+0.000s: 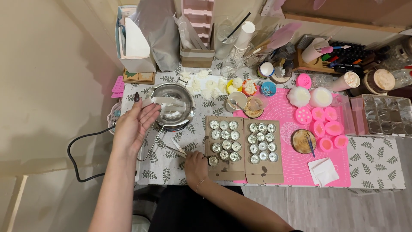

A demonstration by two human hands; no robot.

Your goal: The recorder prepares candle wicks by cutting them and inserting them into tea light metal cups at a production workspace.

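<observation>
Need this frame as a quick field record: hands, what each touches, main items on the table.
left hand: open, palm up, beside metal pot
right hand: fingers at a small tin cup, holding a thin tool; grip unclear
cups: rows of small tin cups on two cardboard sheets
mat: pink mat with pink moulds
surface: leaf-print tablecloth

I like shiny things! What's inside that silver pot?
Pale white slabs lie in the silver pot, with clear shine around them, perhaps melted wax. The left hand covers its near-left edge, hiding that part.
</observation>
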